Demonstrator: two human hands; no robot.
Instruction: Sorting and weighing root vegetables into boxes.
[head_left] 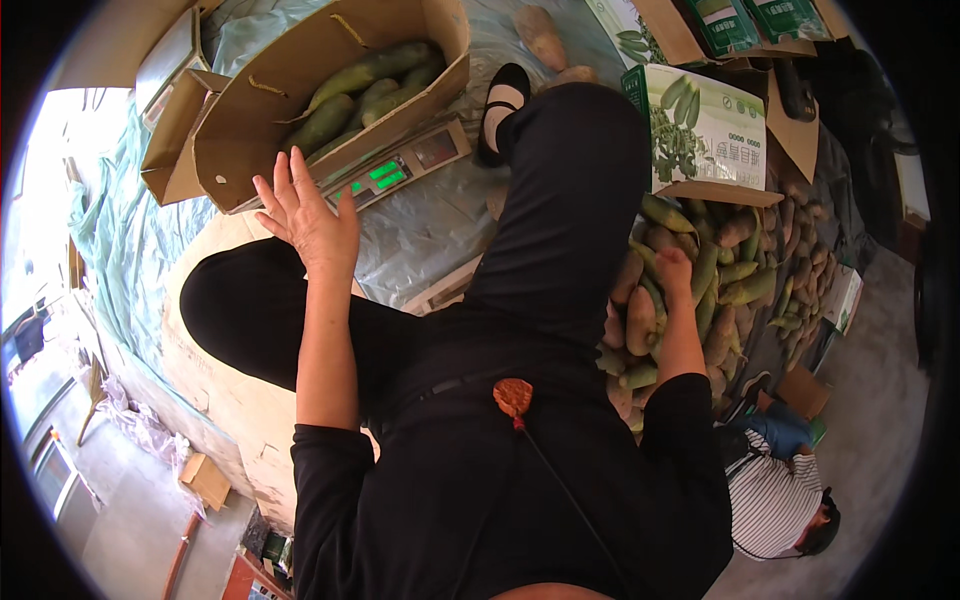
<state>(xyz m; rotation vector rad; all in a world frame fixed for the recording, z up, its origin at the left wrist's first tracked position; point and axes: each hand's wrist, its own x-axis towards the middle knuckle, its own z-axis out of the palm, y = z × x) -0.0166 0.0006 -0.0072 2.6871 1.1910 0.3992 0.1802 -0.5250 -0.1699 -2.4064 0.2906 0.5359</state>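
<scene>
My left hand [312,222] is open, its fingers spread, just in front of a digital scale [430,150] with green lit figures. On that scale sits an open cardboard box [225,135] with rope handles, holding several long green radishes [365,75]. The fingertips are near the box's lower wall; I cannot tell whether they touch it. Over to the right, my right hand [674,272] is closed at a heap of green and reddish-brown radishes [640,320]. Its fingers curl against a green radish [646,258], partly hidden by the hand.
A white and green printed carton [705,130] stands beyond the heap, with another carton [760,50] of green packets behind it. Plastic sheeting [415,250] lies under the scale. At the lower right is another person [775,500] in a striped top. My bent knees lie between both sides.
</scene>
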